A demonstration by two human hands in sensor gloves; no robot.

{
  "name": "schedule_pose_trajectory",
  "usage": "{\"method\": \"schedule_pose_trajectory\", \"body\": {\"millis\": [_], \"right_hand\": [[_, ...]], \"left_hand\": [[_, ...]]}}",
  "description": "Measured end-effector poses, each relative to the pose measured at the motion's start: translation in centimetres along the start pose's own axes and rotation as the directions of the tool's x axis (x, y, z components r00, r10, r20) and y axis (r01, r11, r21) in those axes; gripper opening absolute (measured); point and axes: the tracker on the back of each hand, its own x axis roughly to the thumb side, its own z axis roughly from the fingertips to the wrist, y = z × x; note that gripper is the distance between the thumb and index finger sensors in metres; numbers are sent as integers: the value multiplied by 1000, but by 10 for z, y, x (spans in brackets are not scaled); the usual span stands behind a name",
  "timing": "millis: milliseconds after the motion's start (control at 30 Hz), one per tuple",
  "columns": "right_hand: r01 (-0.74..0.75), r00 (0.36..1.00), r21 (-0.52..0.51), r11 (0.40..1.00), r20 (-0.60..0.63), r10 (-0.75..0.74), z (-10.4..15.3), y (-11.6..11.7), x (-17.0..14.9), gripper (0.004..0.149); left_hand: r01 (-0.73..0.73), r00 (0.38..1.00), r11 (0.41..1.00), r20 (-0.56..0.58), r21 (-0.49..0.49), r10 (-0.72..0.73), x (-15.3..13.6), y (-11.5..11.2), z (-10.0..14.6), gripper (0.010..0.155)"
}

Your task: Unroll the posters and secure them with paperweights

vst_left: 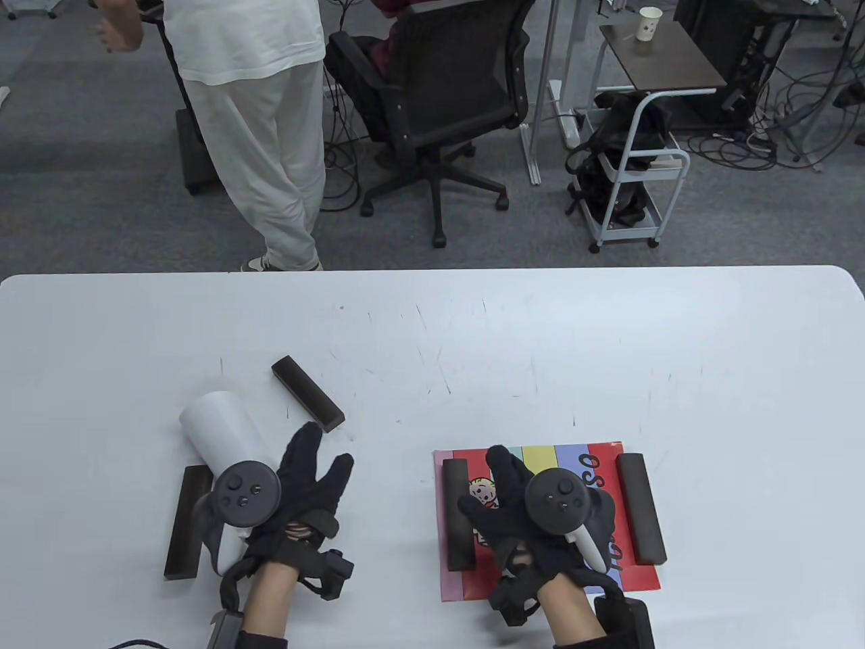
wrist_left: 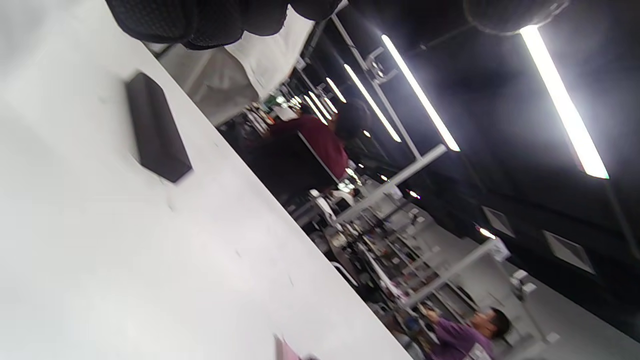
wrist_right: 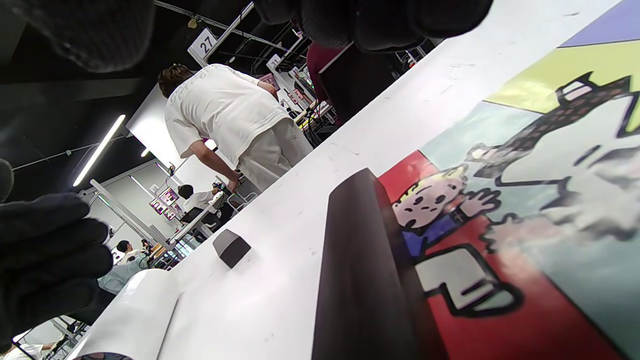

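A colourful poster [vst_left: 540,466] lies unrolled flat at the front right of the white table [vst_left: 473,338]. A dark bar paperweight [vst_left: 456,541] sits on its left edge and another [vst_left: 640,508] on its right edge. My right hand [vst_left: 490,483] hovers open over the poster between them, fingers spread. In the right wrist view the poster [wrist_right: 525,210] and its left paperweight [wrist_right: 365,280] are close below. A white rolled poster [vst_left: 216,426] lies at the front left, beside my open left hand [vst_left: 317,466]. Two loose paperweights lie near it, one behind [vst_left: 307,393] and one to the left [vst_left: 188,520].
A person in white [vst_left: 257,122] stands just beyond the table's far edge at the left. An office chair [vst_left: 446,101] and a wheeled cart [vst_left: 635,169] stand further back. The left wrist view shows the rear loose paperweight [wrist_left: 155,127] on bare table.
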Motion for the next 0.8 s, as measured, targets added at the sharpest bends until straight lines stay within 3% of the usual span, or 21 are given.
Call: {"method": "schedule_pose_trajectory", "body": {"millis": [100,167,233,400,467,667,800], "right_hand": [[3,1000,1,1000,1,-3,0,0,0,84],[7,1000,1,1000,-3,-7,-1,0,-1,84],[15,1000,0,1000,-11,-15,-1,-1,-2,83],[36,999,4,999,-33,-36,-2,-2,-8,83],[36,999,13,999,-40,-36,-1,-1,-9,83],[30,998,23,999,-51,-29,-1,-1,-9,84],[39,997,22,999,-60,-37,-2,-1,-12,83]], "left_hand": [[88,972,996,-218,17,-82,-6,25,-1,83],[150,891,988,-427,-41,-154,-15,35,-1,86],[179,819,977,-533,-114,-213,-22,38,-2,91],[239,684,957,-671,-166,-287,-44,26,-12,94],[224,656,956,-697,-187,-290,-51,19,-16,96],[265,598,941,-729,-213,-333,-70,2,-29,97],[287,644,949,-707,-132,-293,-73,4,-34,90]]}}
